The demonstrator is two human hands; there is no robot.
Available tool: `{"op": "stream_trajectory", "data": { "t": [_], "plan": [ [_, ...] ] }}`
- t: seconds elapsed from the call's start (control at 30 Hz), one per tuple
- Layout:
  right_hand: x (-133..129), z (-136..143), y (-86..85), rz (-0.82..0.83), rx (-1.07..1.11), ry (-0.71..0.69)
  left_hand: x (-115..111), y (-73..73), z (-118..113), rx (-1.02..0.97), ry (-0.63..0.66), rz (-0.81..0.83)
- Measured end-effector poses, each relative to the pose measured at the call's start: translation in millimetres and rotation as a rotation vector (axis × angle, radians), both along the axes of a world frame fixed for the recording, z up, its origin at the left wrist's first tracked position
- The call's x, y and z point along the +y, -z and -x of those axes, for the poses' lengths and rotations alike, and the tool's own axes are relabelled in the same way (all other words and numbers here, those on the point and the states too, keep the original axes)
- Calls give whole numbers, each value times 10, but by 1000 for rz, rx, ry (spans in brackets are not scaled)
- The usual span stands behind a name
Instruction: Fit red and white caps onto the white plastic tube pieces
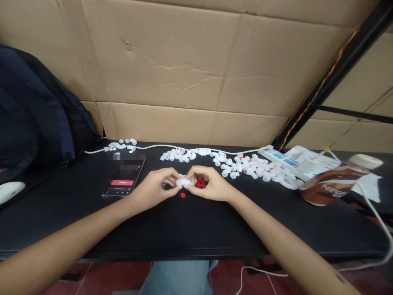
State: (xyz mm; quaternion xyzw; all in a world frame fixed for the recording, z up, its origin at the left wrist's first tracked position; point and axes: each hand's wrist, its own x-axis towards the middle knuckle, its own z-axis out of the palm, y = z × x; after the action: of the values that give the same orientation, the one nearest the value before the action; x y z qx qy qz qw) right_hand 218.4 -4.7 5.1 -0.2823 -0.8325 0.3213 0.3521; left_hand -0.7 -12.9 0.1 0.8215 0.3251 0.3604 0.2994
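Observation:
Between the fingertips of both hands is a small white translucent plastic piece [184, 182], held just above the black table. My left hand [161, 183] pinches its left side, and my right hand [208, 182] grips the right side. The fingers hide part of the piece, so its exact kind is unclear. A single red disc [183, 195] lies on the table just below the hands. Several more red discs [200, 182] sit in a cluster, seen through the curl of my right hand. Loose white plastic pieces [178, 154] lie behind the hands.
A larger pile of white pieces [254, 166] spreads to the right, near a brown bottle [333, 184] and a white-blue box [285, 159]. To the left are a phone [124, 176], a dark backpack [39, 110] and a white mouse [11, 191]. A white cable [156, 146] runs along the back.

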Motion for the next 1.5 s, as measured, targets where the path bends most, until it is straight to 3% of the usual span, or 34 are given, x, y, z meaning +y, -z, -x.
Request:
{"op": "stream_trajectory", "data": {
  "t": [0.23,0.57,0.73,0.97,1.2,1.5],
  "plan": [
    [7,-15,-13,17,9,10,2,1,6,7,-33,-19],
    [15,-14,16,236,118,-38,14,-2,12,-67,-5,-6],
    [41,-15,54,333,182,-86,26,-7,11,-124,-7,158],
    [56,-11,66,212,178,-34,48,-20,9,-164,-38,349],
    [46,-10,51,213,153,-4,39,-7,0,-194,-24,338],
    [16,0,11,463,189,-82,26,2,-3,-213,25,217]
  ]
}}
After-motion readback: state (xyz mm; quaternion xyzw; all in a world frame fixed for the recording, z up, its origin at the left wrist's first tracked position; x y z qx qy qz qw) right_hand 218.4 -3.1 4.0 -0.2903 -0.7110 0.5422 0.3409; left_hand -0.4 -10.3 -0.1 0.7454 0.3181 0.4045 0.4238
